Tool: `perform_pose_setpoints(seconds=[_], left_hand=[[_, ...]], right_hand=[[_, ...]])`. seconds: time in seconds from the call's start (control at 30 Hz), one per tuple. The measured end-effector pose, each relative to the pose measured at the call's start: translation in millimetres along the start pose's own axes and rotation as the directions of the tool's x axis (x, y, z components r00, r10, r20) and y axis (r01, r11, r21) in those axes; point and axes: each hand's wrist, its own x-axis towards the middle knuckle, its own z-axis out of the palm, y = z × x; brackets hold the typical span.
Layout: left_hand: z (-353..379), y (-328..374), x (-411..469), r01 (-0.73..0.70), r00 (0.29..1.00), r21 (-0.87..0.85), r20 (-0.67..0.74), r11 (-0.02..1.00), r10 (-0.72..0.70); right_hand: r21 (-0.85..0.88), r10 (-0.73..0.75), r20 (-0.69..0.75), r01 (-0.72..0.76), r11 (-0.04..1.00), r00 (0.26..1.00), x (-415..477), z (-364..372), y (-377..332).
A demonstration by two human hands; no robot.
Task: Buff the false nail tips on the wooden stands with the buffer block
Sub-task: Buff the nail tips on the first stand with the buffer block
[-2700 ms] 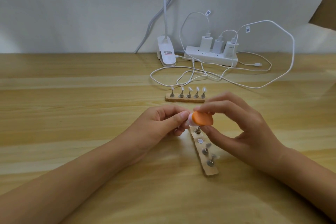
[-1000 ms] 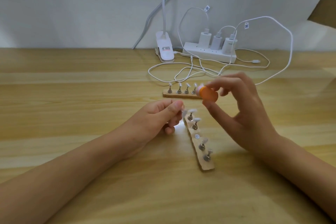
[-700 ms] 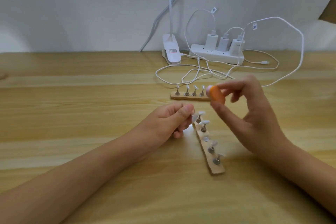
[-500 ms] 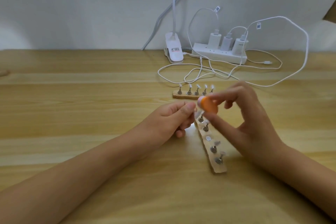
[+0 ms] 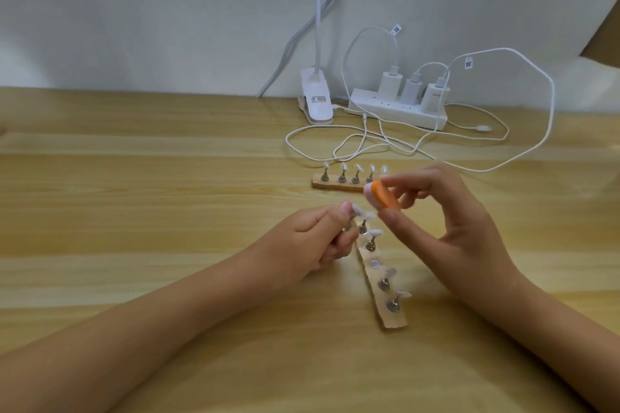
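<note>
My right hand (image 5: 449, 228) pinches an orange and pink buffer block (image 5: 382, 198) between thumb and forefinger, a little above the near wooden stand (image 5: 380, 282). My left hand (image 5: 322, 238) pinches a clear false nail tip (image 5: 124, 211) lifted off that stand, just left of the buffer. The near stand runs diagonally toward me; several metal pegs on it carry nail tips and one magnet spot (image 5: 374, 264) is bare. A second wooden stand (image 5: 339, 185) with several tipped pegs lies crosswise behind the hands, its right end hidden by the buffer.
A white power strip (image 5: 396, 109) with three chargers sits at the back by the wall. Loose white cables (image 5: 365, 144) loop over the wooden table (image 5: 134, 178) behind the far stand. A white clip lamp base (image 5: 315, 100) stands left of the strip.
The right hand lifted the buffer off the held tip, swung it back toward the far stand, then brought it near the left hand again. The left hand keeps pinching the tip.
</note>
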Motion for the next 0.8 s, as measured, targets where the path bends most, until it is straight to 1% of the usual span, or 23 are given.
perform_pose_setpoints(seconds=[0.07, 0.13, 0.2, 0.33, 0.4, 0.57, 0.67, 0.8], left_hand=[[-1.1, -0.6, -0.2, 0.02, 1.0, -0.009, -0.008, 1.0, -0.02], [-1.9, -1.0, -0.2, 0.037, 0.999, -0.006, -0.01, 0.999, -0.037], [-2.3, -2.2, 0.0, 0.049, 0.999, -0.01, -0.002, 0.999, -0.049], [-3.1, -2.3, -0.1, 0.061, 0.998, -0.043, 0.014, 0.997, -0.061], [-3.5, -1.7, -0.4, 0.072, 0.997, -0.048, 0.018, 0.996, -0.071], [-0.9, 4.6, 0.7, 0.079, 0.997, -0.097, 0.001, 0.992, -0.08], [-1.8, 3.0, 1.1, 0.096, 0.995, -0.083, 0.003, 0.992, -0.096], [-2.2, 3.4, -0.3, 0.107, 0.994, -0.081, -0.008, 0.991, -0.108]], right_hand=[[0.013, -0.045, 0.069, 0.044, 0.999, 0.997, -0.6, 1.1, 0.1], [-0.007, -0.055, 0.107, 0.056, 0.998, 0.993, -1.4, 0.3, 1.1], [-0.062, -0.069, 0.107, 0.076, 0.995, 0.992, -2.7, 0.6, 0.2], [-0.143, -0.176, 0.12, 0.193, 0.971, 0.977, -3.7, 2.3, -2.4], [-0.165, -0.173, 0.113, 0.19, 0.968, 0.978, -3.9, 1.8, -2.1], [-0.139, -0.181, 0.146, 0.202, 0.97, 0.973, -3.5, 2.2, -3.2], [-0.148, -0.129, 0.104, 0.144, 0.979, 0.986, -0.7, -1.4, -1.7], [-0.179, -0.213, 0.164, 0.241, 0.954, 0.963, -4.2, 0.9, -3.6]])
